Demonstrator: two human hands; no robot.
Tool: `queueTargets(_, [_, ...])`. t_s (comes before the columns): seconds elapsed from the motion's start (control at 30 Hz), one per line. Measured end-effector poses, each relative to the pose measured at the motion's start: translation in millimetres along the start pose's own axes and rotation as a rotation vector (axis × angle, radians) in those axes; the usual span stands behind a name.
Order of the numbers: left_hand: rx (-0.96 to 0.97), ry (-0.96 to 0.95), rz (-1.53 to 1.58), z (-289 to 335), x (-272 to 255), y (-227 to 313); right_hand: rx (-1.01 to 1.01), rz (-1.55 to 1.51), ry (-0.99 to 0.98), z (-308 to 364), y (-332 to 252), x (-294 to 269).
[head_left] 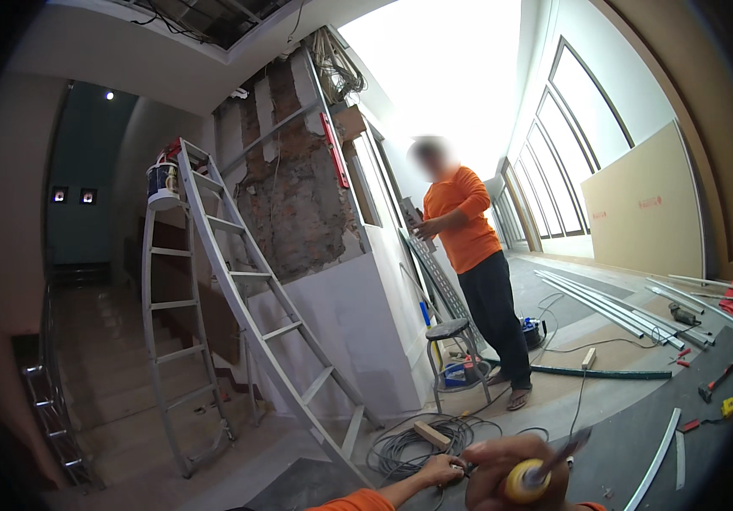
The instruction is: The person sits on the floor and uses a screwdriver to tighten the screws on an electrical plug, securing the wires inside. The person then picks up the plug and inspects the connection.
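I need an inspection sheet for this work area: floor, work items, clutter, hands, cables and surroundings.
Surface: floor, beige with dark grey areas.
Work items: yellow-handled tool, shaft pointing up and right; blurred, probably a screwdriver.
Clutter: long metal strips, hammer and stool on the floor; wood block at the coiled cable.
Hands: right hand closed around the yellow-handled tool; left hand beside it, fingers curled, contents unclear.
Cables: coiled cable on the floor by the left hand; cable bundle high beside the stripped wall.
Surroundings: stepladder with a bucket near its top; co-worker standing by the stool.
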State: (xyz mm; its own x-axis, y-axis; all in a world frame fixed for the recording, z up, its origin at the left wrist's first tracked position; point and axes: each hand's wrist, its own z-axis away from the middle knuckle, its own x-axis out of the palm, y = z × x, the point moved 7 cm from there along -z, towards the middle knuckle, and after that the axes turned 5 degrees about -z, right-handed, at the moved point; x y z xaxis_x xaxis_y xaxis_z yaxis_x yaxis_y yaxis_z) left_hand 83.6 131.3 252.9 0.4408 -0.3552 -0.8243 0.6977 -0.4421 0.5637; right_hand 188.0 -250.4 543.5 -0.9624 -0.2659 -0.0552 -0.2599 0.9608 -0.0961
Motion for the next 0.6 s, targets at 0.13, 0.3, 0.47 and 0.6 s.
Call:
queueTargets(0.13, [-0.024,-0.041,0.057,35.1,-22.2,-1.9,0.245,-0.338,0.213,12.1,36.3,-12.6])
queueTargets(0.3, [0.001,-0.034,-0.057,15.3,-24.4,-1.2,0.337,-0.376,0.255,5.9,46.2,-19.7])
queueTargets(0.47, [0.044,-0.022,-0.148,6.8,-19.9,-4.2,0.354,-0.322,0.238,7.1,51.2,-18.0])
queueTargets(0.6, [0.129,-0.057,-0.153,9.8,-21.9,2.4,0.282,-0.19,0.204,6.0,52.4,-15.7])
